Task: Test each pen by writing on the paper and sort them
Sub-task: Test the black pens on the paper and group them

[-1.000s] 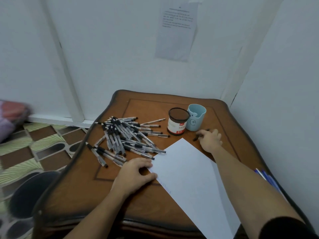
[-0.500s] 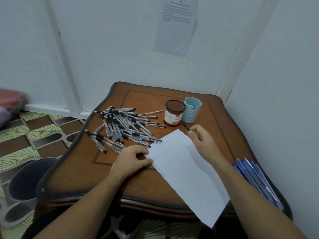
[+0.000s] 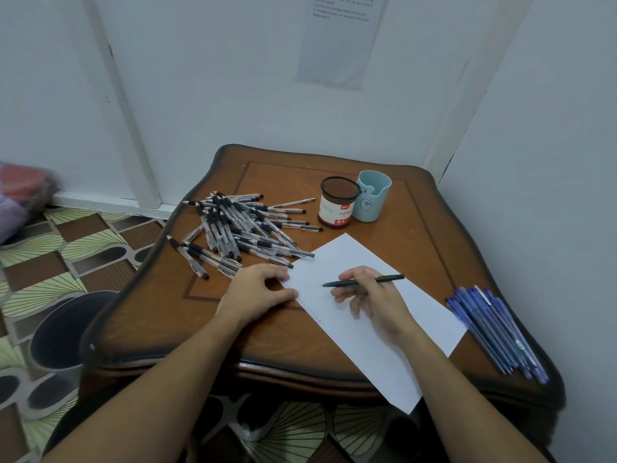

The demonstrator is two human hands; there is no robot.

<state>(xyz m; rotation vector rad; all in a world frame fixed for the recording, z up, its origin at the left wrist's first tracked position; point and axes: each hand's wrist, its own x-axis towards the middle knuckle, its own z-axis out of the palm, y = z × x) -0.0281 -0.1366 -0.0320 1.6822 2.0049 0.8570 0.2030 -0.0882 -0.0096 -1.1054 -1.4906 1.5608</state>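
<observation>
Right grip (image 3: pixel 374 295), having brought a dark pen (image 3: pixel 364 281) from beside the blue cup (image 3: pixel 372 198), now pinches it over the paper (image 3: pixel 367 345) at frame centre (left grip (image 3: pixel 257 289), fingers relaxed, presses the sheet's edge), apparently ready for its test stroke.

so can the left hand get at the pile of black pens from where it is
Probably yes. The left hand rests on the left edge of the paper, and the pile of black pens lies just beyond its fingers, with nothing between them.
</observation>
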